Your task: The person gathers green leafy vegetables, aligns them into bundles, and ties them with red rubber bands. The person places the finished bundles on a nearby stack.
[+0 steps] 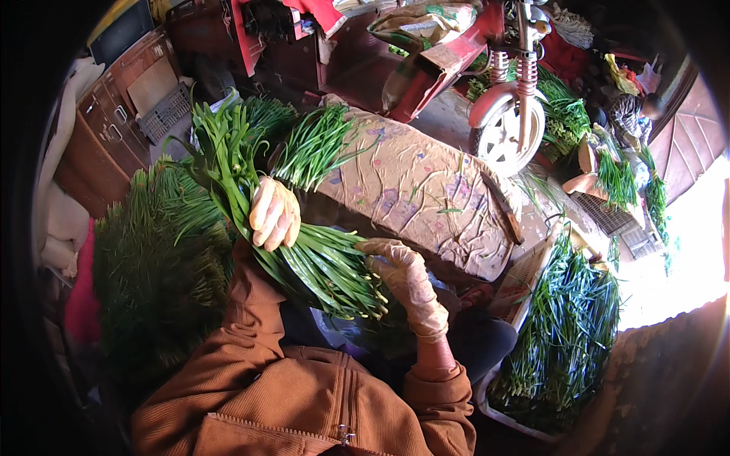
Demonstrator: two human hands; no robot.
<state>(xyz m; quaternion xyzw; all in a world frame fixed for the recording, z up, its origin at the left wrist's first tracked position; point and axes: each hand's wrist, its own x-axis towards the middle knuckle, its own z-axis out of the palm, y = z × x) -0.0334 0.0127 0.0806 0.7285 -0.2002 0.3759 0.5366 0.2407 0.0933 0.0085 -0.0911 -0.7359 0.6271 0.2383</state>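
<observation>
My left hand (275, 215), in a pale thin glove, is wrapped around the middle of a thick bunch of garlic chives (325, 265). Its leafy tops bend up and left above the fist, while the cut ends fan out to the right over my lap. At those ends is my right hand (402, 273), gloved too, with bent fingers against the outer stems; whether it pinches any is hidden. Just beyond the bunch, a smaller pile of chives (316, 145) lies on the cloth-covered bench (399, 176).
A large heap of chives (165, 273) rises at my left. To my right stands a plastic crate (519, 302) full of them. A wooden-handled tool (502, 208) lies on the bench's right end. Behind are a red three-wheeler's front wheel (510, 134) and another person (630, 117).
</observation>
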